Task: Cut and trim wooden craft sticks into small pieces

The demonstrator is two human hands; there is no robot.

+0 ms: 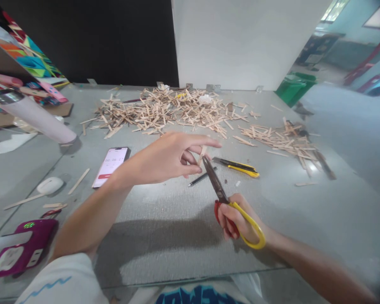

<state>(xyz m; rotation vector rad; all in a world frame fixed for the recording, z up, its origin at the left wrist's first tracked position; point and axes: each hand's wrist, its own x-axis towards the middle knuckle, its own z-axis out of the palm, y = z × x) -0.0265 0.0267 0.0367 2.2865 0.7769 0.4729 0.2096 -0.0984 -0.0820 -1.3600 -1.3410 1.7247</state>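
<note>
My left hand [167, 158] reaches in from the left above the table, its fingers closed around a short flat wooden stick [202, 155]. In my right hand [240, 219] are scissors [218, 185] with one red and one yellow handle loop. Their dark blades point up and left, and the tips meet the lower part of the stick by my left fingers. The blades look nearly closed. Under them on the table lies a dark pen [198, 179], partly hidden by the blades. A yellow and black box cutter [237, 166] lies just right of the blades.
A large heap of wooden sticks [164, 110] spreads along the back, with a smaller pile [280, 139] at right. Left of my arm are a phone [109, 162], a pale tumbler [41, 120], a white mouse-like object [50, 185] and a purple device [34, 240].
</note>
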